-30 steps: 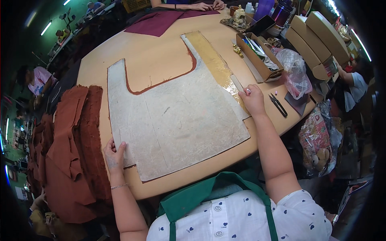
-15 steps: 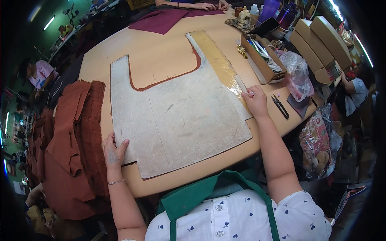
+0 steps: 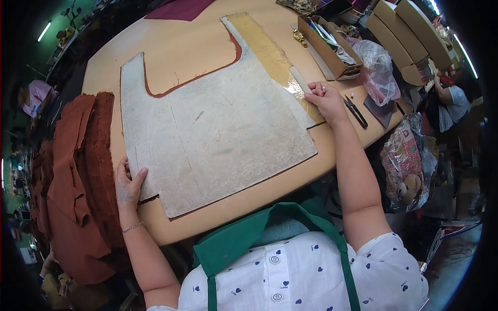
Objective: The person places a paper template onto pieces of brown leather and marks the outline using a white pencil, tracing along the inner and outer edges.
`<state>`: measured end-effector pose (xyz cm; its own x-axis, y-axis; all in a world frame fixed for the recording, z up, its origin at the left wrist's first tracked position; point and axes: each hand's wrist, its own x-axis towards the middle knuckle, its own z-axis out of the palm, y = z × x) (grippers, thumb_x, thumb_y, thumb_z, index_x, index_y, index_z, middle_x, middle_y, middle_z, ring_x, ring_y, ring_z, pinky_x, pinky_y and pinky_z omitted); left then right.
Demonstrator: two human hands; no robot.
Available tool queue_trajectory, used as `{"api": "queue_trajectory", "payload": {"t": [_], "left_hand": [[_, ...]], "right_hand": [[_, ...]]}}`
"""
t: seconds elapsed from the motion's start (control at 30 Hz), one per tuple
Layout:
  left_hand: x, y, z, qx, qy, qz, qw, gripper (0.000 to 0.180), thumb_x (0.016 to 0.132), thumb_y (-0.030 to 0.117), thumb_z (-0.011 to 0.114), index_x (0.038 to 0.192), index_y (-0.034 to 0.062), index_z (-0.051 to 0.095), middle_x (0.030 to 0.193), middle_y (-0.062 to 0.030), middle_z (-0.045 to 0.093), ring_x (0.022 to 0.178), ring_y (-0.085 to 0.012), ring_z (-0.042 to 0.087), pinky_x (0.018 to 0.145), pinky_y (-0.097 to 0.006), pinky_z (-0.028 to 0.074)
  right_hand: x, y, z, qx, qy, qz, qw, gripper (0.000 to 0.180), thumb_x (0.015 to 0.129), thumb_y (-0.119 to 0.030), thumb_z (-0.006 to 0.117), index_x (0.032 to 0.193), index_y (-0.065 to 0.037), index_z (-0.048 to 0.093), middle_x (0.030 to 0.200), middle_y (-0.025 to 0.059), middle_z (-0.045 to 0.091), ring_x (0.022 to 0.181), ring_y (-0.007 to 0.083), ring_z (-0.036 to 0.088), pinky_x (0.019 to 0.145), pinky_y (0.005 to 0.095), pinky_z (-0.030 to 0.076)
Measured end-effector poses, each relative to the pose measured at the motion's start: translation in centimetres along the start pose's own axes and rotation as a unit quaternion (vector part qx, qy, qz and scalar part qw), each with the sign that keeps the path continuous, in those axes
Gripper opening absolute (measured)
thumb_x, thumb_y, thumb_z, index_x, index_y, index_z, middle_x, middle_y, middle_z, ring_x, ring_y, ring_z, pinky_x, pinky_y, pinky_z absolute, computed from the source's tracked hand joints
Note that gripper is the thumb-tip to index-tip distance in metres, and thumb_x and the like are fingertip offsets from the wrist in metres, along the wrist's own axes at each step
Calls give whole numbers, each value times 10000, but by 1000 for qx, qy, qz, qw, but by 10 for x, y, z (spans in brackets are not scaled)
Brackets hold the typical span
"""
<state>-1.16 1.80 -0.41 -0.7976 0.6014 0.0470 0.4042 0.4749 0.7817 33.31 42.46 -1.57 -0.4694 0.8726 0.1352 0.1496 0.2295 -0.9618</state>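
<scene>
Left hand [image 3: 128, 184] fingers flat on grey pattern board [image 3: 218, 129] edge, right hand [image 3: 324, 98] gripping its far corner, prob. pinning it square over rust fabric [image 3: 155, 93] on worktop [image 3: 181, 46].

Left hand [image 3: 128, 182] flat, fingers spread, right hand [image 3: 324, 97] fingers curled, both forearms extended forward

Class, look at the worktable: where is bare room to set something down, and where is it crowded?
Bare table lies inside the pattern's neckline cut-out, reaching the purple cloth. Crowded: scissors, bag and box beyond the right hand.
</scene>
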Motion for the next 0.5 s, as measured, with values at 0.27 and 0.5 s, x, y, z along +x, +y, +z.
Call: {"api": "queue_trajectory", "payload": {"t": [0.27,0.5], "left_hand": [[-2,-6,3,-38,21,96,994,635,668,123,739,1202,-43,439,1116,-182,481,1034,-276,495,916,-331,399],[-14,12,-1,40,52,42,997,634,684,107,721,1219,-53,421,1023,-123,496,854,-191,533,781,-295,465]], "right_hand": [[1,10,-9,-1,-55,39,998,308,775,8,610,1071,33,530,821,-42,501,737,51,467,679,168,402],[11,19,-11,-38,-112,9,993,253,812,42,553,1060,69,517,913,-1,549,810,49,496,777,168,385]]}}
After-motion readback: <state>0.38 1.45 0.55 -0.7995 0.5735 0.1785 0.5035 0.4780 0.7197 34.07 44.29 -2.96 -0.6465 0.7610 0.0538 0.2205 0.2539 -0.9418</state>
